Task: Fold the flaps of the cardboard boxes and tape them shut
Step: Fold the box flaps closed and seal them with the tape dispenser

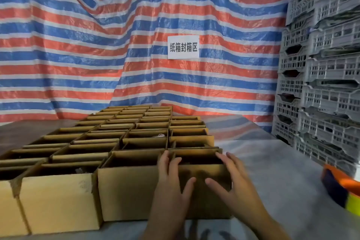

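Observation:
Several open cardboard boxes stand in rows on the table, flaps up. The nearest right box (202,200) faces me, with another open box (128,191) to its left. My left hand (171,181) reaches over the near left corner of the right box, fingers straight and resting at its top edge. My right hand (231,177) hovers at the box's right front, fingers spread and straight, close to its top rim. Neither hand holds anything. An orange and blue tape dispenser (341,187) lies on the table at the far right.
Grey plastic crates (321,76) are stacked high along the right side. A striped red, white and blue tarp (97,45) hangs behind the boxes, with a white paper sign (183,47) on it. Grey table cover (272,161) shows to the right of the boxes.

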